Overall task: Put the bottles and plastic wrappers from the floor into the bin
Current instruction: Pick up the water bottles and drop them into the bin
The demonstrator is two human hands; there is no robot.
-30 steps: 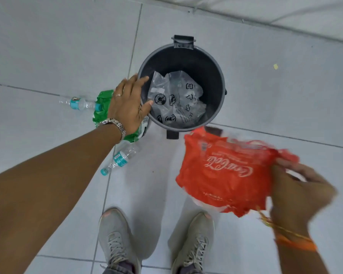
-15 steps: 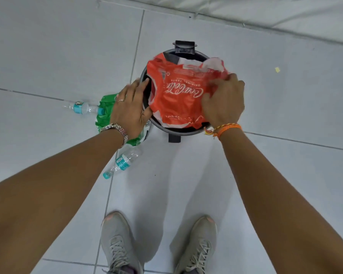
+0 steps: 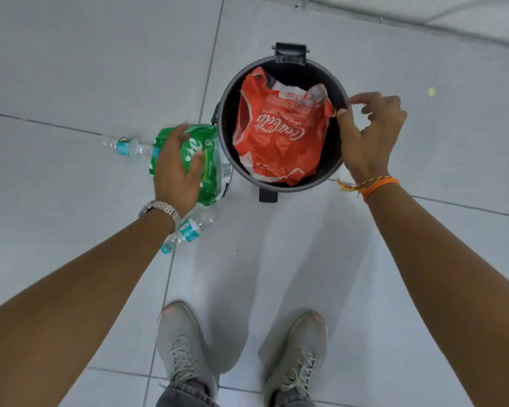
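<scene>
A round dark bin (image 3: 225,118) stands on the tiled floor. A red plastic wrapper (image 3: 276,136) lies inside it, filling most of the opening. My right hand (image 3: 368,136) hovers at the bin's right rim, fingers apart and holding nothing. A green plastic wrapper (image 3: 210,160) lies on the floor against the bin's left side, and my left hand (image 3: 175,168) rests on top of it with fingers spread. One clear bottle (image 3: 127,146) with a teal label lies left of the green wrapper. A second clear bottle (image 3: 193,226) lies just below my left wrist.
My two grey shoes (image 3: 185,348) stand on the white tiles in front of the bin. A black pedal (image 3: 268,195) juts from the bin's near side and a hinge (image 3: 290,52) from its far side. A small yellow scrap (image 3: 431,91) lies at right.
My right hand carried the red wrapper from the floor into the bin and let it go. My left hand left the bin's rim and came down on the green wrapper.
</scene>
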